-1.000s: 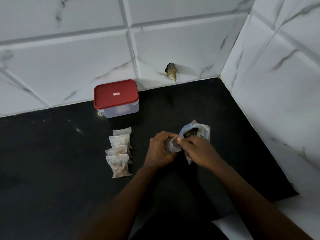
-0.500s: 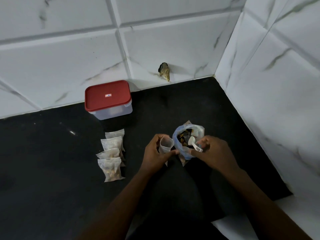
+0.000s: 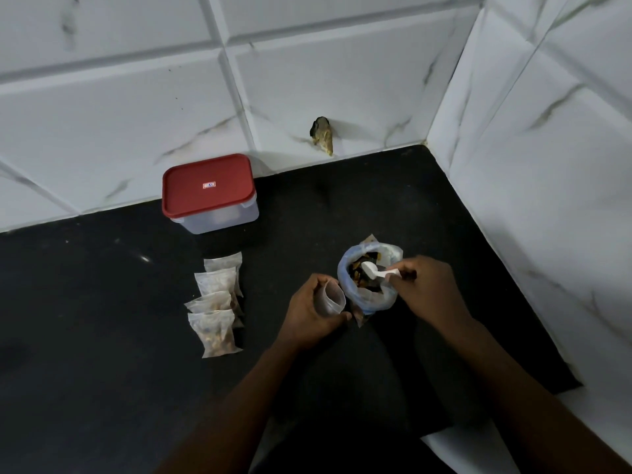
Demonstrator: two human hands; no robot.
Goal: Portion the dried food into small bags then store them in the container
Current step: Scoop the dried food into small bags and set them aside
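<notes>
Altogether four filled bags (image 3: 213,333), one container (image 3: 209,193)

Not much to go on tbh, just two arms. Left hand (image 3: 307,314) and right hand (image 3: 429,294) are both bare, and the forearms (image 3: 236,405) are bare skin right to the edge of view. Light's pretty dim, so small stuff on the fingers (image 3: 408,266) is too murky to make out.

The picture is dim and a bit soft, the black counter (image 3: 102,354) has one tiny shine at left, and the wall tiles (image 3: 102,114) bend near the edges.
</notes>
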